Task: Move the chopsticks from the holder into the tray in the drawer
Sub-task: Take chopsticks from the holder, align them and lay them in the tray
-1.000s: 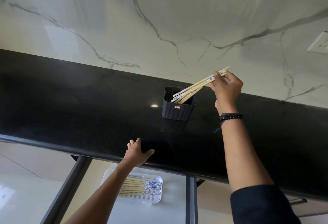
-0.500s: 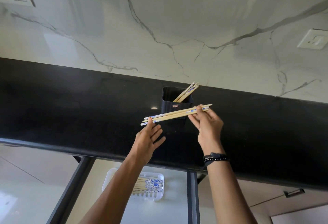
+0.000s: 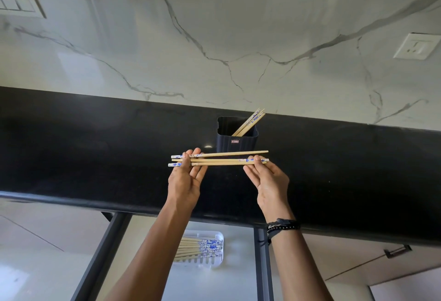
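While the flat left hand (image 3: pixel 185 181) props and the right hand (image 3: pixel 269 181) pinches them, pale blue-tipped chopsticks (image 3: pixel 224 162) lie level.

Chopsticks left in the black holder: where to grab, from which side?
Pinch the remaining chopsticks at their blue-patterned top ends, which lean out over the back right corner of the holder. Come from above right and draw along the lean; the lower parts sit inside the walls. The right hand is nearer, but it pinches the held bundle.
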